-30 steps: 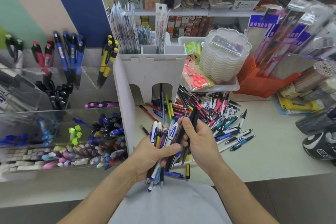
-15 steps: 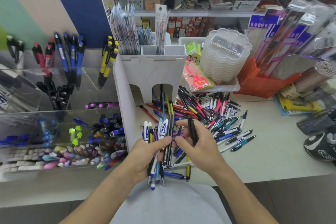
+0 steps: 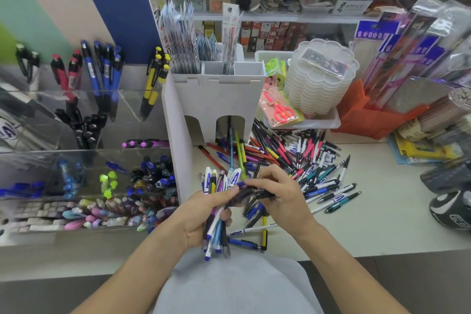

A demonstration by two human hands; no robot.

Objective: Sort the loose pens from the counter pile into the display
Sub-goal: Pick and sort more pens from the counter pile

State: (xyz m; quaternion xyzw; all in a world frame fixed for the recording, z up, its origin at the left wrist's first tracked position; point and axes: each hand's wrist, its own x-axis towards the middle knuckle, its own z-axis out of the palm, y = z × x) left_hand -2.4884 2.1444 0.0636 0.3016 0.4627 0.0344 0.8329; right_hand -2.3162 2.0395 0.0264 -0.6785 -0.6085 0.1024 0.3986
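1. The dark pens [image 3: 251, 192] the right hand [image 3: 283, 196] held upright a second ago now lie tipped sideways, blurred with motion, its fingers curled around them.
2. The left hand [image 3: 204, 214] keeps its fist wrapped round the mixed bundle [image 3: 216, 199], tips pointing to six o'clock.
3. The counter pile [image 3: 300, 160] lies at one o'clock of the hands; the display [image 3: 84, 168] waits at nine o'clock.
4. Likely a same-colour batch is being separated for one bin.
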